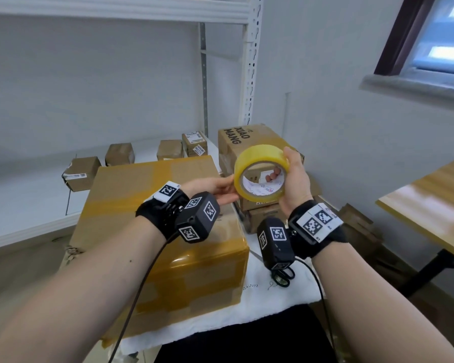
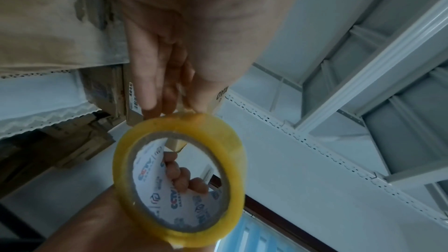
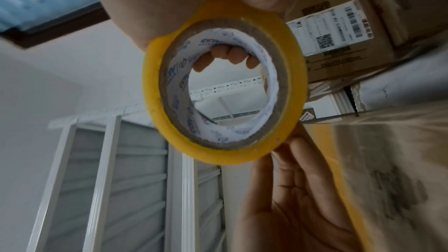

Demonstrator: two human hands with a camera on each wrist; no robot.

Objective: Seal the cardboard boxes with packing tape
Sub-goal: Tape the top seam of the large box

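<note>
A yellow roll of packing tape [image 1: 249,155] is held up in the air above the table, its hole facing me. My right hand [image 1: 295,179] grips it, thumb over the outer rim and fingers [image 3: 227,55] curled inside the printed white core. My left hand [image 1: 215,189] reaches in from the left with straight fingers [image 2: 150,91] whose tips touch the roll's outer edge [image 2: 232,141]. Below and left lies a large cardboard box [image 1: 155,184] on the table, with glossy yellowish tape bands across its top and front.
Black scissors [image 1: 282,279] lie on the white cloth right of the large box. A "XIAO MANG" box [image 1: 247,137] and other cartons stand behind the roll. Small boxes [image 1: 81,171] sit on the white shelf. A wooden table [image 1: 435,200] stands at the right.
</note>
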